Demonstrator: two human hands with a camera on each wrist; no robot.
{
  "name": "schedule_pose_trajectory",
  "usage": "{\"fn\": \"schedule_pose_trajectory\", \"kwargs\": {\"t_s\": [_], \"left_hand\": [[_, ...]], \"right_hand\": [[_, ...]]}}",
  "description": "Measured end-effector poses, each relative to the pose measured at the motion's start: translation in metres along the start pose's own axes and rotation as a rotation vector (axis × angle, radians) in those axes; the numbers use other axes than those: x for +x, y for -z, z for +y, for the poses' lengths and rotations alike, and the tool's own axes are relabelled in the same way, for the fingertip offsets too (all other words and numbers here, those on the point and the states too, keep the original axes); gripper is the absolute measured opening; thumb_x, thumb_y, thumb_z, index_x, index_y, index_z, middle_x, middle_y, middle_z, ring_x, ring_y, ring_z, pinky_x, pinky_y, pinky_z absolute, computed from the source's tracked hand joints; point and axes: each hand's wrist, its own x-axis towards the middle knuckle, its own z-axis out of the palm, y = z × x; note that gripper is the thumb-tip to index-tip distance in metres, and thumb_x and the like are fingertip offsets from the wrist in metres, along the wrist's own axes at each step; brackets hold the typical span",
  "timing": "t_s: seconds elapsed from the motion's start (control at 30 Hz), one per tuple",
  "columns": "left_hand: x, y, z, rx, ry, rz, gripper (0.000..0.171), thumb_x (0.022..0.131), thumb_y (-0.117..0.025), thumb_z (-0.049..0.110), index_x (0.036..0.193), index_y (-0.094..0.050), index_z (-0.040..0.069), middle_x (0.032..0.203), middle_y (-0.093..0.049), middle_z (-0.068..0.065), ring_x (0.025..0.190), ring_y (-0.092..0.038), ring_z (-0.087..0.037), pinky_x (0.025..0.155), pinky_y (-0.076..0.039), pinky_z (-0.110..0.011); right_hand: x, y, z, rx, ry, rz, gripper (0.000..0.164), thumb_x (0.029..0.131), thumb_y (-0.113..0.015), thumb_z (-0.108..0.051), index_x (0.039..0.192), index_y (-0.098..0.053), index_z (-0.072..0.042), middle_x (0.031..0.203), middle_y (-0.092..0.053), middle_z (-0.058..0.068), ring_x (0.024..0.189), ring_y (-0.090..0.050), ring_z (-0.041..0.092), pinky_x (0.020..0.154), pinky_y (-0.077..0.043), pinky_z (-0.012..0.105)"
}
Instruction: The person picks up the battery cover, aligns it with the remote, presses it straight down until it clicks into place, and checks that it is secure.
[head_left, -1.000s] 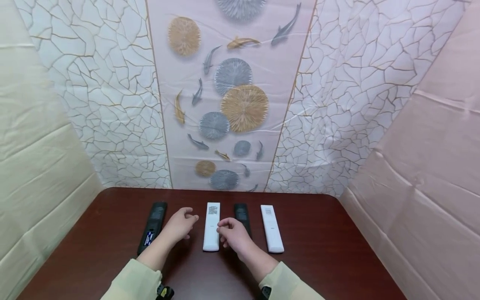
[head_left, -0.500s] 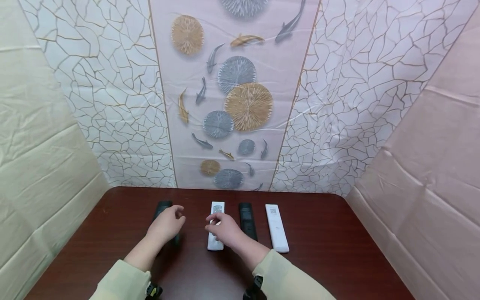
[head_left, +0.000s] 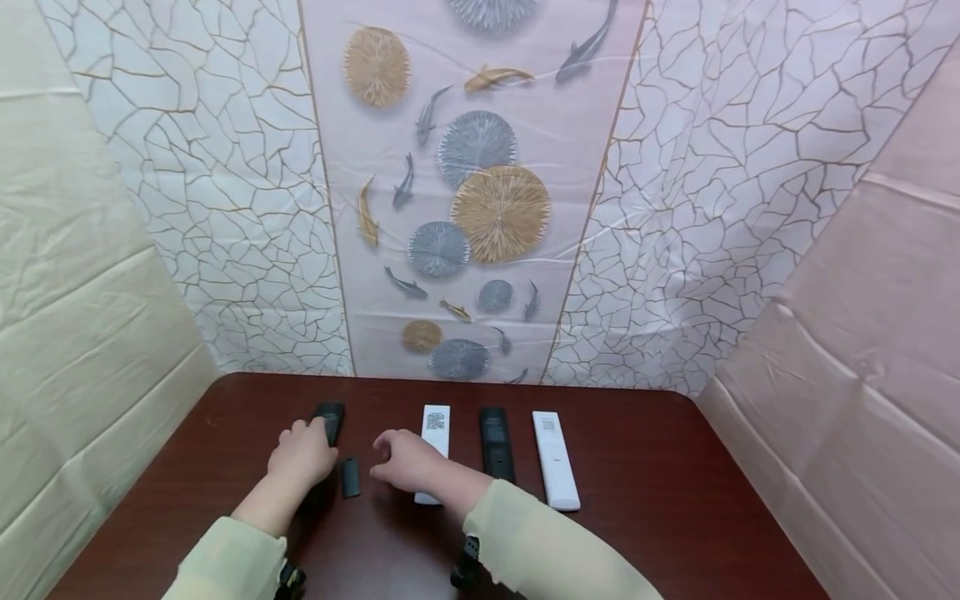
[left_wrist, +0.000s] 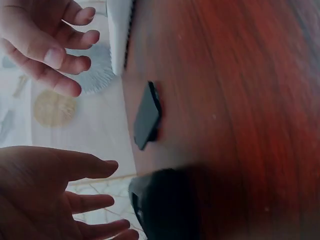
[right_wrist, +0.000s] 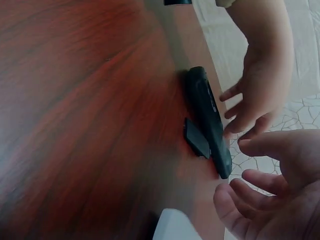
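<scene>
A black remote control (head_left: 331,422) lies at the table's left, partly hidden under my left hand (head_left: 303,454). In the right wrist view that remote (right_wrist: 205,112) shows whole, face orientation unclear, with the left hand's fingers (right_wrist: 242,117) spread just above it. Beside it sits a small black battery cover (head_left: 350,478), also visible as a thin cover (left_wrist: 148,117) in the left wrist view. My right hand (head_left: 408,461) hovers between this cover and a white remote (head_left: 436,429), fingers loosely bent and holding nothing; its forearm hides part of the white remote.
Further right lie a second black remote (head_left: 497,446) and a second white remote (head_left: 557,461), roughly side by side. The dark red wooden table (head_left: 637,500) ends at a patterned cloth backdrop (head_left: 465,275), with cloth walls on both sides.
My left hand has moved left and is now over the black remote. The right hand has shifted left across the white remote. The battery cover, formerly hidden by the left hand, now shows.
</scene>
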Motion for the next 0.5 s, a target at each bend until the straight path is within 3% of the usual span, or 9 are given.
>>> {"fn": "schedule_pose_trajectory", "kwargs": {"t_s": [0.1,0.27,0.37,0.5], "left_hand": [[0.003,0.000,-0.007,-0.006,0.036,-0.045,0.062,0.095,-0.064,0.021,0.140,-0.038,-0.014,0.128,-0.045,-0.039,0.115,-0.046,-0.055,0.084,-0.046,-0.063],[0.007,0.001,-0.011,-0.021,0.068,-0.090,0.060,0.095,-0.062,0.023,0.134,-0.040,-0.016,0.116,-0.056,-0.035,0.093,-0.059,-0.044,0.073,-0.051,-0.054],[0.008,0.002,-0.010,-0.027,0.072,-0.095,0.058,0.095,-0.061,0.022,0.132,-0.041,-0.018,0.109,-0.058,-0.033,0.081,-0.060,-0.037,0.065,-0.051,-0.047],[0.012,0.002,-0.010,-0.020,0.070,-0.104,0.058,0.095,-0.061,0.020,0.133,-0.040,-0.018,0.109,-0.059,-0.032,0.079,-0.060,-0.034,0.064,-0.050,-0.044]], "right_hand": [[0.003,-0.004,-0.005,-0.055,-0.011,-0.023,0.038,0.091,-0.073,-0.026,0.125,-0.063,-0.013,0.109,-0.063,-0.001,0.092,-0.059,0.009,0.077,-0.051,0.029],[0.008,-0.013,-0.011,-0.138,-0.018,-0.038,0.047,0.089,-0.074,-0.028,0.131,-0.060,-0.014,0.119,-0.060,0.002,0.092,-0.057,0.009,0.078,-0.049,0.026],[0.013,-0.019,-0.014,-0.165,-0.043,-0.030,0.051,0.088,-0.074,-0.029,0.134,-0.059,-0.015,0.119,-0.059,0.002,0.087,-0.054,0.009,0.076,-0.048,0.025],[0.019,-0.026,-0.017,-0.202,-0.076,-0.034,0.053,0.088,-0.074,-0.031,0.137,-0.057,-0.017,0.116,-0.057,0.002,0.083,-0.052,0.011,0.073,-0.047,0.026]]}}
